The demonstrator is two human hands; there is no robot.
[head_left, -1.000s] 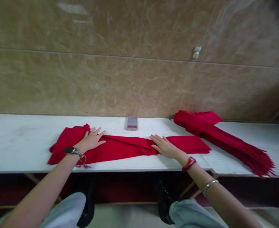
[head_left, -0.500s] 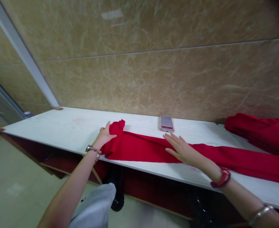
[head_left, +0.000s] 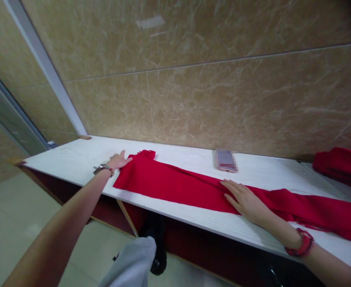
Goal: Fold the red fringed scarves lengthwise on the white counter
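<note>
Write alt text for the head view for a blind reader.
A long red scarf lies stretched along a white table, the left hand at its left end and the right hand flat on it. A phone lies behind it by the wall.

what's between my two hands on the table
In the head view, only a flat stretch of the red scarf lies between the left hand and the right hand, spread on the white table. The phone sits farther back, by the wall.

left hand (head_left: 118,161) at scarf (head_left: 175,184) end | right hand (head_left: 247,200) flat on it (phone (head_left: 225,160) beyond)
</note>
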